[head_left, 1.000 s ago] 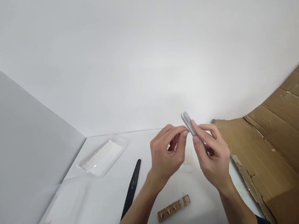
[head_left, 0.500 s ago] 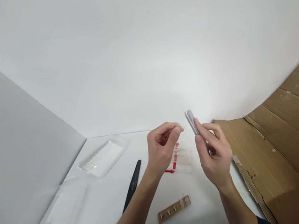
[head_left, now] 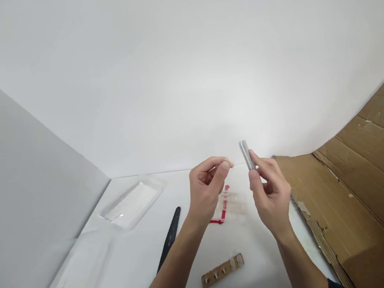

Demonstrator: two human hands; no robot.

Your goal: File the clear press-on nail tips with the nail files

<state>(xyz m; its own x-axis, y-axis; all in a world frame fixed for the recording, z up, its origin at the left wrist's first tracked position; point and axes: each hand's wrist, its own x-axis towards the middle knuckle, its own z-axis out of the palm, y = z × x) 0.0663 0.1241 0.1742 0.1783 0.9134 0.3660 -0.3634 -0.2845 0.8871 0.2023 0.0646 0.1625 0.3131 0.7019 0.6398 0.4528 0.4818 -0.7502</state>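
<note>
We're looking at a white surface [head_left: 261,265] set against a plain white wall, with a grey panel [head_left: 17,191] along its left edge and flattened brown cardboard [head_left: 358,199] over its right edge. Both hands are raised above the middle of the surface, close together but not touching.

The right hand [head_left: 269,197] is gripping a slim grey stick [head_left: 245,153] between thumb and fingers. The stick stands nearly upright, its rounded top poking above the fingertips, up in the air near the far edge of the surface.

The left hand [head_left: 208,192] is curled, thumb and forefinger pressed together, with the pinch pointing at the stick. Whether something tiny sits in that pinch, we cannot tell.

Lying on the surface below and between the hands is a small clear bag with red stripes [head_left: 229,204]. Towards the near edge lies a brown card strip [head_left: 222,271] with small pale pieces fixed on it. Left of the left forearm we see a long black file [head_left: 170,239], lying at a slant. A clear plastic tray [head_left: 132,201] rests near the far left corner, and a second clear wrapper [head_left: 77,277] lies along the left edge, nearer us.
</note>
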